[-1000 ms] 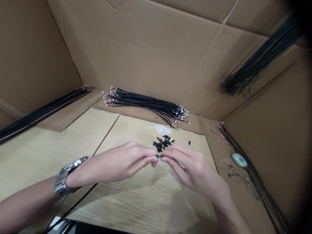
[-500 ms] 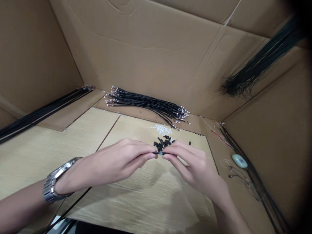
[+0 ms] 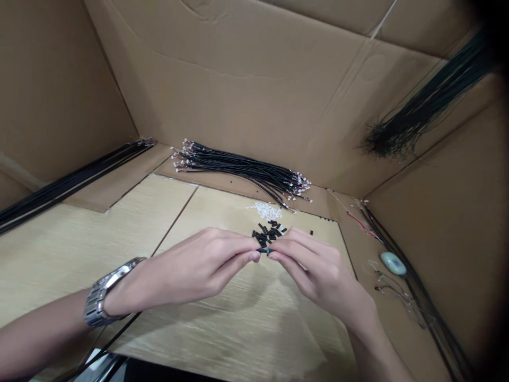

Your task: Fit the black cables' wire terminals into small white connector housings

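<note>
Thumb and fingers of my left hand pinch a thin black cable, whose length runs back under my wrist to the lower left. My right hand pinches the cable's end from the other side, where a small bluish-green bit shows between the fingertips. What lies inside the right fingertips is hidden. Just beyond the hands lie short black tube pieces in a loose pile. Behind them is a heap of small white connectors.
A bundle of black cables with white ends lies along the cardboard wall. Long black cables run at the left. Dark thin wires hang at the upper right. A pale green oval object sits at the right beside more cables.
Both hands have moved slightly right in the view, and the fingertips are a little closer together, with less of the cable showing between them.
</note>
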